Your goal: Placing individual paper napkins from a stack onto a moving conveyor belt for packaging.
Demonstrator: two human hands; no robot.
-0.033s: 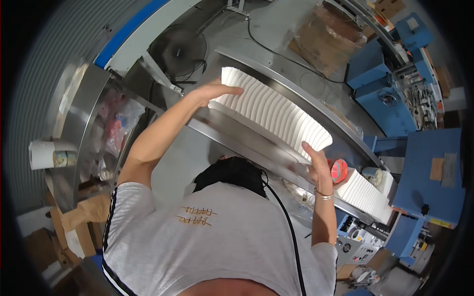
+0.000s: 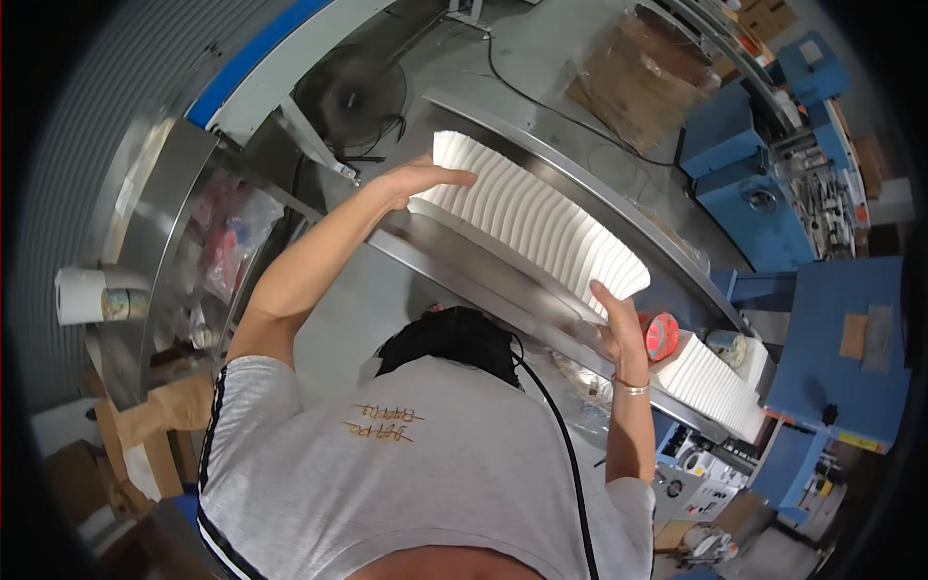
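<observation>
A long row of white, thin ridged pieces packed together like stacked folded paper [image 2: 532, 213] lies slantwise in a metal trough [image 2: 464, 253] before me. My left hand [image 2: 418, 181] grips its far left end, thumb across the top, with the other fingers mostly hidden behind it. At the near right end my right hand [image 2: 621, 324] presses its thumb on the edge while its fingers curl below, partly out of sight. The row is held between both hands. Just right of my right hand sits a red tape roll [image 2: 661, 336].
A second white ridged stack [image 2: 710, 385] stands farther right along the trough, near another tape roll [image 2: 727, 343]. Blue machine housings [image 2: 831, 338] line the right side. A fan [image 2: 350, 100] stands on the floor beyond, and a metal table [image 2: 164, 242] with plastic bags is at left.
</observation>
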